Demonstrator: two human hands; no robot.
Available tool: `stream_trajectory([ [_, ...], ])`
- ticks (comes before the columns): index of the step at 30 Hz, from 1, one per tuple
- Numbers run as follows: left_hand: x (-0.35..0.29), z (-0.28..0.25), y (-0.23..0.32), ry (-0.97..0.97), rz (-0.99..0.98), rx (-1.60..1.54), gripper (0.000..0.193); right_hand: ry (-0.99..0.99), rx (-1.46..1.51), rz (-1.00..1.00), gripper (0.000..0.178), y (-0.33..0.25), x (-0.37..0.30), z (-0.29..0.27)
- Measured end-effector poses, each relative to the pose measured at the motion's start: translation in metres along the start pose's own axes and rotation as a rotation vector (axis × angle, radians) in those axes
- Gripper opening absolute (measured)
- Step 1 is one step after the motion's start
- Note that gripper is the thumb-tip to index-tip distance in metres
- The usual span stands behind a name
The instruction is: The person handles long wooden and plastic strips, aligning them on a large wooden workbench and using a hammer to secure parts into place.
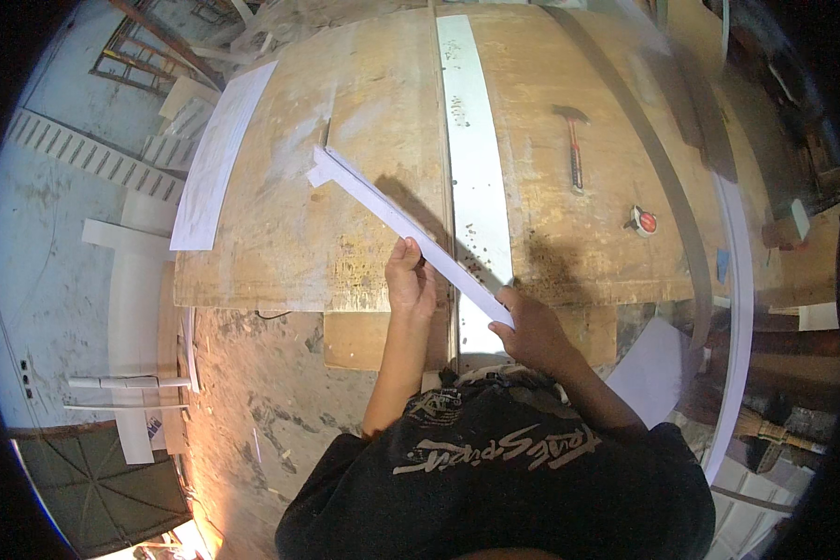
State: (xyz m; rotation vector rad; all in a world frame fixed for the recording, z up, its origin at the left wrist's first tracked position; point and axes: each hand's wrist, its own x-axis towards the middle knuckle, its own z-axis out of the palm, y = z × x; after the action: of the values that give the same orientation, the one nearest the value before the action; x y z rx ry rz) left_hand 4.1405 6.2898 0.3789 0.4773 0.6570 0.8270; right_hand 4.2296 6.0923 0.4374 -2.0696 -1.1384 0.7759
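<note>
A long, narrow white strip (397, 221) slants over the worktable, its far end up to the left and its near end close to my body. At that far end a short crosspiece juts out sideways. My left hand (410, 277) grips the strip's underside near the middle, thumb up against its edge. My right hand (532, 327) is closed around the near end. Beneath lies a white speckled panel (476, 121) running away from me along the table. The strip casts a shadow on the wooden tabletop (373, 112).
On the right of the table lie a hammer (572, 149) with a red and black handle and a tape measure (642, 221). A white sheet (224, 159) rests along the left edge. Long white trim (739, 308) stands at the right. A brush (765, 429) sits lower right.
</note>
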Motion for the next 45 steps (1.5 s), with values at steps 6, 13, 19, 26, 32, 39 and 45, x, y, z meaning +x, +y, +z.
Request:
stream_trajectory([
  [6, -0.005, 0.002, 0.004, -0.068, 0.018, 0.097, 0.022, -0.065, 0.029, -0.018, 0.031, 0.013, 0.005, 0.01],
  [13, -0.003, 0.01, 0.032, -0.194, 0.114, -0.022, 0.042, -0.104, 0.315, -0.135, 0.039, 0.04, -0.004, 0.009],
  [19, 0.022, -0.003, 0.059, -0.06, 0.156, -0.317, 0.073, -0.181, 0.454, -0.045, 0.043, 0.034, -0.013, -0.007],
  [26, 0.042, -0.051, 0.029, 0.379, 0.522, 0.586, 0.058, -0.202, 0.593, 0.096, 0.047, 0.037, -0.013, -0.02],
  [32, 0.073, -0.124, 0.005, 0.224, 0.837, 1.827, 0.065, -0.184, 0.531, 0.106, 0.047, 0.033, -0.01, -0.028],
  [39, 0.1, -0.135, 0.005, 0.331, 0.605, 1.879, 0.075, 0.155, 0.582, 0.034, 0.036, 0.064, -0.007, -0.015],
  [45, 0.108, -0.139, 0.003, 0.314, 0.608, 2.003, 0.07, 1.408, 0.763, -0.085, 0.026, 0.065, 0.013, -0.055],
])
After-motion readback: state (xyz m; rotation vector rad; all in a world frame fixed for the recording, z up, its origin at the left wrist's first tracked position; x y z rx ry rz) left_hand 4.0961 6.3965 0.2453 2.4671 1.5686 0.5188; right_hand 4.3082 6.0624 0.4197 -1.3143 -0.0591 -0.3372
